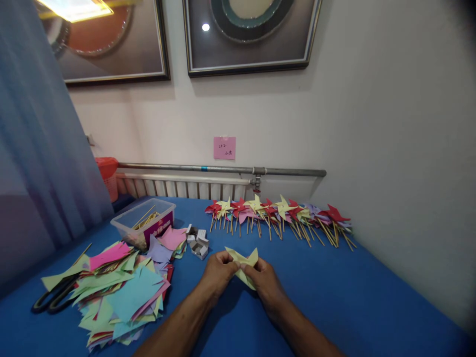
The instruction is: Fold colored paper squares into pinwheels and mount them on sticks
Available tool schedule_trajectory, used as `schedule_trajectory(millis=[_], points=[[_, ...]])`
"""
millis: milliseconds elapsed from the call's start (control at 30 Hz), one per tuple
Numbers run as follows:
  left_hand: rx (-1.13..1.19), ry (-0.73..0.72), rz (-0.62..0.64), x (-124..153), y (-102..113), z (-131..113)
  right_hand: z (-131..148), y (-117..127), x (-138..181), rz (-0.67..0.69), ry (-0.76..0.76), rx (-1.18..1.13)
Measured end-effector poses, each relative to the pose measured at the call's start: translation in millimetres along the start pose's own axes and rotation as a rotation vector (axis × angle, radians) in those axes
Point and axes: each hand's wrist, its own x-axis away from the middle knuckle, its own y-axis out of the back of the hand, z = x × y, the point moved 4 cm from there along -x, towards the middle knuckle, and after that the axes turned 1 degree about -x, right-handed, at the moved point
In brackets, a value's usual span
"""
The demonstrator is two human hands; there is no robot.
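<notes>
Pinching a folded yellow paper between left hand and right hand.
Both are closed on it, thumbs near its middle, over the blue surface. Beyond it, pinwheels lie in a row; to the left are a pile of cut paper, black-handled scissors partly covered, and a clear box holding sticks.

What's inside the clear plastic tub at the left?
A loose bundle of thin sticks shows inside the clear plastic tub. The purple label and paper pieces in front cover part of its lower contents.
</notes>
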Motion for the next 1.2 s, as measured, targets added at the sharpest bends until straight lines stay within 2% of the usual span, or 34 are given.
schedule_trajectory(millis=[267, 567, 1033, 1200], points=[[0.054, 0.065, 0.027, 8, 2, -11, 2, 3, -1, -0.013, -0.055, -0.079], [-0.051, 0.019, -0.002, -2, 3, 2, -3, 0, -3, 0.006, -0.026, -0.057], [-0.063, -0.035, 0.020, -4, 3, 4, 0, -2, -3, 0.045, -0.010, -0.071], [-0.191, -0.036, 0.031, -2, 1, 3, -4, 1, -5, 0.002, -0.032, -0.042]])
